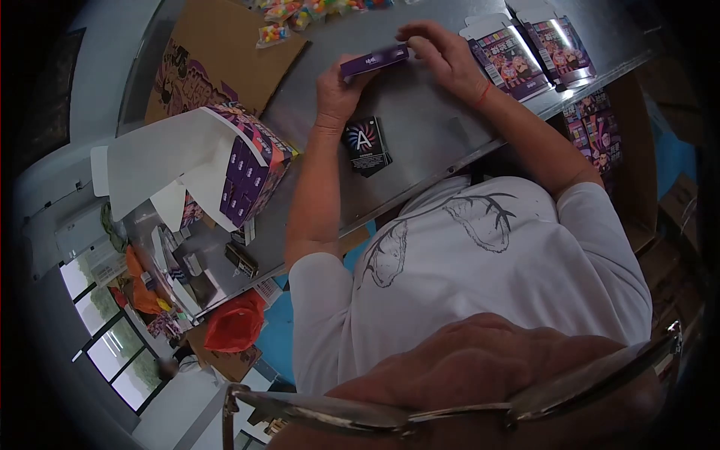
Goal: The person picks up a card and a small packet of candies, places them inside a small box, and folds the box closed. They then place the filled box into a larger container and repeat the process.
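Observation:
My left hand (339, 91) is closed around one end of a slim purple box (373, 62), held above the metal table. At the box's other end is my right hand (448, 61), its fingers curved and apart, with a fingertip at or very near the box end. Below the held box, a black card pack with a large letter A (363, 139) lies on the table on top of another dark piece. To the right, two printed purple cartons (513, 63) (559, 49) lie side by side near the table edge.
An open display carton (251, 169) holding purple boxes stands left, beside a brown cardboard piece (225, 64). Candy bags (274, 34) lie at the far edge. A red bag (235, 322) is lower left. Beyond the right table edge (600, 79) is a carton of printed packs (594, 135).

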A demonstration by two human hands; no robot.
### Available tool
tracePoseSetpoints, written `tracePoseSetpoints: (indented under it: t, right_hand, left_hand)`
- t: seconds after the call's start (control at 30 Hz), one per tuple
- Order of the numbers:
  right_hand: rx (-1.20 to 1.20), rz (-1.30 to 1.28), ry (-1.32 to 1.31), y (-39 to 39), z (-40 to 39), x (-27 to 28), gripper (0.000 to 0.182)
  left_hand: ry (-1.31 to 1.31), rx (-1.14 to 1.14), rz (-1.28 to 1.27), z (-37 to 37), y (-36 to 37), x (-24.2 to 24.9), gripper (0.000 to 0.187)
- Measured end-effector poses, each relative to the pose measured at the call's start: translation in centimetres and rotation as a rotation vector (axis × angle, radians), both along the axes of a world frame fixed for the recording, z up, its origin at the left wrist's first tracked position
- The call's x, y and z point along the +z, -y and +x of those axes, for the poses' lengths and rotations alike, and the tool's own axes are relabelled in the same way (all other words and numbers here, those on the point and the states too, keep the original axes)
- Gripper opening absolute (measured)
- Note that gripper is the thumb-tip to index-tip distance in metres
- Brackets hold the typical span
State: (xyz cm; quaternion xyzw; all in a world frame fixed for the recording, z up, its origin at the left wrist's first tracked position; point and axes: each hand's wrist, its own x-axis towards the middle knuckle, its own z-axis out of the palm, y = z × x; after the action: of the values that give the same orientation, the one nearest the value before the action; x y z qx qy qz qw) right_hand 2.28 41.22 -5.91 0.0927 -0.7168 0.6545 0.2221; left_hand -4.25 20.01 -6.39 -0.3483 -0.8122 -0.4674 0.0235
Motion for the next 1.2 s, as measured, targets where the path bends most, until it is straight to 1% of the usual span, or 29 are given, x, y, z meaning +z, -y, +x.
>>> tracePoseSetpoints:
  t: [0.03, 0.1, 0.13, 0.2, 0.23, 0.3, 0.33, 0.4, 0.43, 0.5, 0.53, 0.6, 0.63, 0.7, 0.73, 0.8, 0.9, 1.03, 1.1, 1.13, 1.2]
  right_hand:
    - [-0.001, 0.001, 0.002, -0.2, -0.1, -0.1, 0.027]
    - [-0.101, -0.129, 0.349, -0.6, -0.6, -0.4, 0.038]
    - [-0.105, -0.129, 0.348, -0.8, -1.2, -0.8, 0.038]
    - [0.164, -0.413, 0.628, -0.8, -2.4, -1.2, 0.042]
    - [0.162, -0.411, 0.626, -0.9, -2.6, -1.3, 0.042]
    - [0.184, -0.335, 0.469, -0.9, -3.0, -0.7, 0.044]
    - [0.184, -0.336, 0.467, -0.9, -3.1, -0.8, 0.044]
    - [0.124, -0.262, 0.222, -1.0, -3.0, -1.1, 0.041]
    - [0.125, -0.262, 0.225, -1.1, -2.9, -1.3, 0.041]
    - [0.030, 0.018, 0.182, -1.0, -2.3, -1.0, 0.037]
    - [-0.016, 0.158, 0.156, -1.0, -2.0, -0.7, 0.035]
    - [-0.111, 0.436, 0.104, -0.8, -1.5, 0.2, 0.031]
    - [-0.111, 0.437, 0.105, -0.9, -1.2, 0.8, 0.031]
    - [-0.149, 0.590, 0.114, -0.9, -0.6, 2.4, 0.030]
    - [-0.150, 0.592, 0.115, -0.8, -0.7, 2.0, 0.030]
    - [-0.141, 0.241, 0.165, -0.4, -1.1, 0.9, 0.029]
    - [-0.186, 0.250, 0.119, 0.0, -1.0, 0.3, 0.030]
    - [-0.148, 0.242, 0.129, -0.1, -0.3, 0.6, 0.032]
    - [-0.019, 0.158, 0.193, -0.5, 0.2, 0.4, 0.031]
    - [-0.021, 0.159, 0.195, -0.6, 0.5, 0.5, 0.031]
    - [0.116, -0.165, 0.175, -0.7, 1.0, 0.8, 0.030]
  left_hand:
    - [0.002, -0.001, 0.001, 0.0, -0.3, 0.1, 0.019]
    - [-0.176, -0.016, 0.224, 0.1, -1.1, 0.6, 0.022]
    - [-0.176, -0.020, 0.225, 0.0, -1.4, 0.9, 0.022]
    - [-0.506, -0.103, 0.113, -0.2, -2.0, 1.8, 0.026]
    - [-0.508, -0.105, 0.117, 0.0, -2.2, 2.2, 0.026]
    - [-0.740, 0.058, -0.161, 0.2, -2.2, 2.7, 0.034]
    - [-0.741, 0.058, -0.162, 0.1, -2.2, 2.6, 0.034]
    - [-0.466, 0.259, 0.083, 0.1, -1.8, 1.7, 0.033]
    - [-0.464, 0.260, 0.083, 0.2, -1.5, 1.2, 0.033]
    - [0.333, 0.140, 0.327, 0.5, -0.9, 0.8, 0.030]
    - [0.331, 0.142, 0.327, 0.7, -0.8, 0.7, 0.030]
    - [0.595, 0.088, 0.409, 1.6, -1.1, 1.2, 0.030]
    - [0.596, 0.088, 0.409, 1.7, -1.2, 1.2, 0.030]
    - [0.584, 0.123, 0.466, 2.1, -1.5, 1.1, 0.029]
    - [0.585, 0.122, 0.468, 2.2, -1.5, 1.0, 0.029]
    - [0.593, 0.088, 0.469, 2.4, -1.4, 0.9, 0.031]
    - [0.611, 0.095, 0.474, 2.8, -1.4, 1.0, 0.032]
    - [0.670, 0.083, 0.513, 2.8, -1.3, 1.9, 0.032]
    - [0.882, 0.046, 0.482, 2.1, -0.9, 2.2, 0.030]
    - [0.883, 0.045, 0.482, 1.9, -0.8, 2.3, 0.030]
    - [0.937, 0.026, 0.469, 1.7, -0.7, 2.7, 0.026]
